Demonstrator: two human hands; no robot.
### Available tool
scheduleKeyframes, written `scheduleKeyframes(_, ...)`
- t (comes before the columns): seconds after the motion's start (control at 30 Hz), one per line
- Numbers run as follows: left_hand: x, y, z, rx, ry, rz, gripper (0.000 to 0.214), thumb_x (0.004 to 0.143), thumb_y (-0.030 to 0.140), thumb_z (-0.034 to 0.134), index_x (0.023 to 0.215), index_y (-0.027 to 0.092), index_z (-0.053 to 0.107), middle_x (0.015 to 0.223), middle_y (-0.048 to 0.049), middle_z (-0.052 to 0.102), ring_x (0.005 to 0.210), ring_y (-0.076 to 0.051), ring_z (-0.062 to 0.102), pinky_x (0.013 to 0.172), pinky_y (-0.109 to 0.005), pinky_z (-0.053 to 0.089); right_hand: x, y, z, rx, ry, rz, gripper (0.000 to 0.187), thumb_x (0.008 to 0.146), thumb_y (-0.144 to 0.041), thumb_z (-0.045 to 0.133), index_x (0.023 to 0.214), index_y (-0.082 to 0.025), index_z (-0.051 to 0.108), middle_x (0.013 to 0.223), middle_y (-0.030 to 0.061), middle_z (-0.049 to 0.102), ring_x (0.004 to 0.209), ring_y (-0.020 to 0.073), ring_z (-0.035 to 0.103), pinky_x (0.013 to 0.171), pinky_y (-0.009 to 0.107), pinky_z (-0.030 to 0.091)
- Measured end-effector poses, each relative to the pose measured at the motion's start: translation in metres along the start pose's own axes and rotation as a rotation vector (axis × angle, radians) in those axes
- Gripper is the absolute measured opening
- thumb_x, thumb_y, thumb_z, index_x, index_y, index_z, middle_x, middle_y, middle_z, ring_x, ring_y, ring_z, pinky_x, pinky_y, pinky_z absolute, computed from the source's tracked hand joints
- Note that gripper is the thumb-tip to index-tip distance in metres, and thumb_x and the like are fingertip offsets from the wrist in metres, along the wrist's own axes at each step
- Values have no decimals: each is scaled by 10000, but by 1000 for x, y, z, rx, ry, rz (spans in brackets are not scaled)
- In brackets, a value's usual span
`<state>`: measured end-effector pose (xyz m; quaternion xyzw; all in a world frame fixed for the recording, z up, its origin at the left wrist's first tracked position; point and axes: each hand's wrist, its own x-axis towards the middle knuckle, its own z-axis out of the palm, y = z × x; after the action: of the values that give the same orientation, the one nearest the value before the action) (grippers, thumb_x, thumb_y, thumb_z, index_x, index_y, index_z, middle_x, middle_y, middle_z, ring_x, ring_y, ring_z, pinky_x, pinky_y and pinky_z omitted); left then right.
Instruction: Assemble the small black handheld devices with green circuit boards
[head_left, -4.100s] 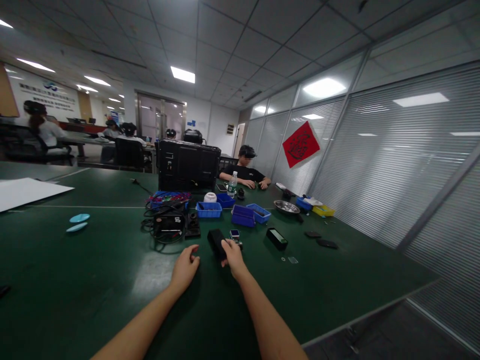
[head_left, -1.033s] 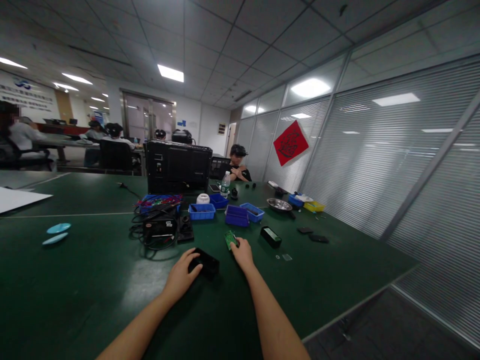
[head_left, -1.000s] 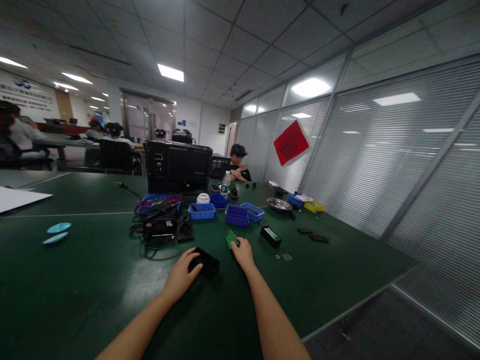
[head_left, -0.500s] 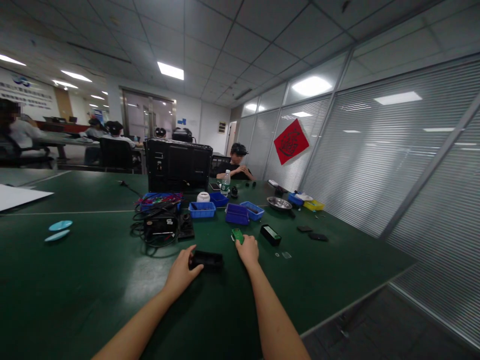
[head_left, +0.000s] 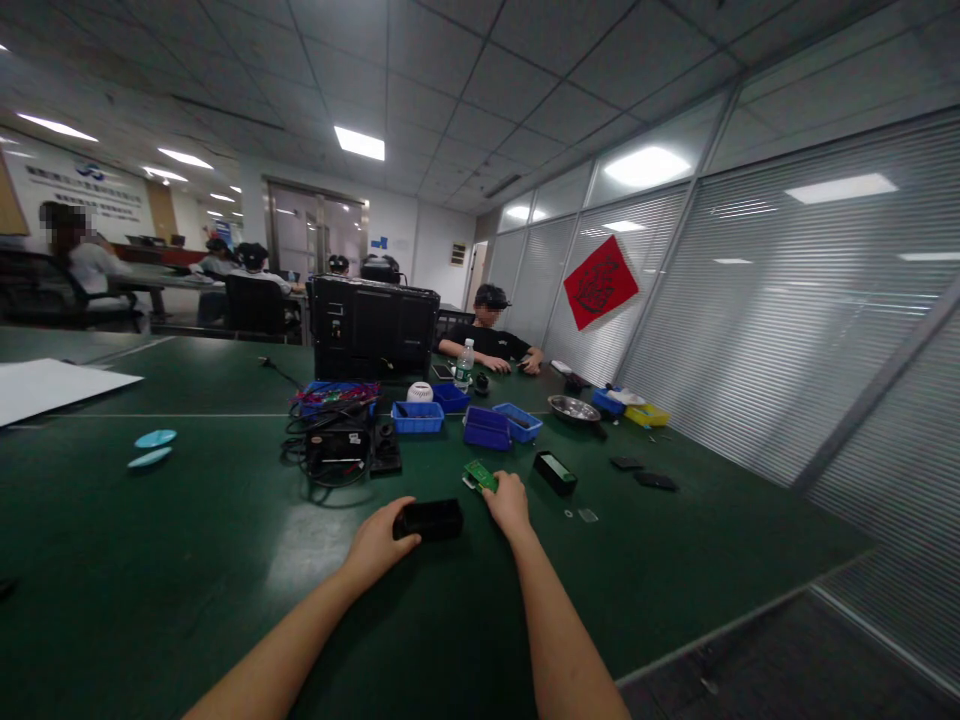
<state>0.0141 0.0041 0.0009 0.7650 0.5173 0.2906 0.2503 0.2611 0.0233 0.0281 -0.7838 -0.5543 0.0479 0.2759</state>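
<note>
My left hand [head_left: 382, 540] grips the near end of a black box-shaped casing [head_left: 431, 519] that lies on the green table [head_left: 150, 560]. Just to its right, my right hand [head_left: 508, 501] is closed on a small green circuit board [head_left: 480, 474], holding it a little above the table. A second black casing [head_left: 555, 472] lies to the right of my right hand.
Beyond my hands stand several blue bins [head_left: 418, 417], a tangle of cables on a black device [head_left: 330, 445], a large black case [head_left: 375, 328], a water bottle [head_left: 465, 364] and a metal bowl [head_left: 573, 409]. A seated person [head_left: 491, 340] works at the far end. White paper [head_left: 52, 385] lies left.
My left hand has turned the black casing from slanted to lying crosswise. My right hand has shifted slightly right with the green board. Earlier, my right hand held the casing.
</note>
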Motion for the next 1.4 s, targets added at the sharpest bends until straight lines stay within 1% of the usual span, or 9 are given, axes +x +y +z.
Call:
scheduleKeyframes(0.1, 0, 1, 0, 23, -16, -48, 602, 637, 292, 626, 1202, 224, 429, 1032, -38, 603, 947, -167, 553, 817, -248, 387, 0, -5, -1, 471, -84, 23, 345, 611, -234, 627, 936, -122, 599, 906, 112, 600, 865, 240, 561, 747, 328, 415)
scheduleKeyframes(0.2, 1, 2, -1, 30, -19, -52, 542, 644, 293, 618, 1155, 218, 454, 995, -32, 607, 930, -164, 557, 796, -240, 388, -6, -13, -7, 1072, -269, -59, 406, 599, -266, 655, 974, -133, 575, 904, 85, 611, 812, 213, 582, 683, 315, 442)
scheduleKeyframes(0.23, 1, 2, -1, 26, -22, -50, 525, 645, 290, 617, 1141, 221, 461, 988, -29, 607, 927, -164, 558, 791, -238, 389, -9, -16, -10, 1197, -330, -112, 424, 592, -259, 669, 988, -143, 571, 933, 81, 609, 832, 205, 580, 701, 313, 444)
scheduleKeyframes(0.3, 0, 4, -2, 14, -21, -46, 514, 643, 282, 620, 1129, 225, 464, 978, -26, 608, 928, -164, 557, 789, -235, 388, -15, -21, -15, 1301, -431, -214, 443, 569, -224, 699, 990, -167, 575, 979, 70, 605, 891, 193, 564, 766, 312, 434)
scheduleKeyframes(0.43, -1, 6, -3, -8, -12, -35, 505, 634, 267, 625, 1114, 220, 472, 970, -23, 613, 918, -160, 558, 791, -230, 386, -22, -25, -18, 1227, -583, -291, 442, 549, -184, 711, 974, -178, 587, 943, 48, 615, 885, 179, 560, 789, 313, 425)
scheduleKeyframes(0.57, -1, 5, -3, -20, -13, -13, 493, 636, 272, 626, 1104, 219, 481, 972, -27, 617, 915, -167, 561, 793, -239, 390, -22, -25, -13, 1062, -642, -303, 451, 542, -172, 703, 976, -169, 582, 898, 31, 609, 824, 161, 563, 756, 302, 430)
scheduleKeyframes(0.7, 0, 1, 0, -18, 5, -7, 499, 638, 280, 628, 1111, 219, 481, 1003, -40, 617, 938, -178, 560, 803, -250, 390, -24, -27, -11, 901, -612, -369, 427, 560, -168, 680, 975, -166, 580, 860, 10, 588, 780, 141, 549, 737, 286, 421)
scheduleKeyframes(1.0, 1, -3, 2, 22, -5, -1, 525, 645, 305, 620, 1136, 218, 456, 1027, -37, 614, 941, -161, 559, 794, -232, 386, -30, -37, -24, 577, -464, -499, 355, 582, -139, 635, 931, -196, 609, 863, -6, 541, 721, 115, 465, 680, 250, 392)
scheduleKeyframes(1.4, 1, -4, 3, 42, 1, -8, 541, 645, 326, 624, 1146, 212, 457, 1046, -50, 603, 959, -173, 555, 812, -248, 386, -28, -35, -18, 531, -505, -472, 367, 573, -150, 652, 936, -188, 612, 894, 5, 555, 752, 128, 491, 660, 242, 397)
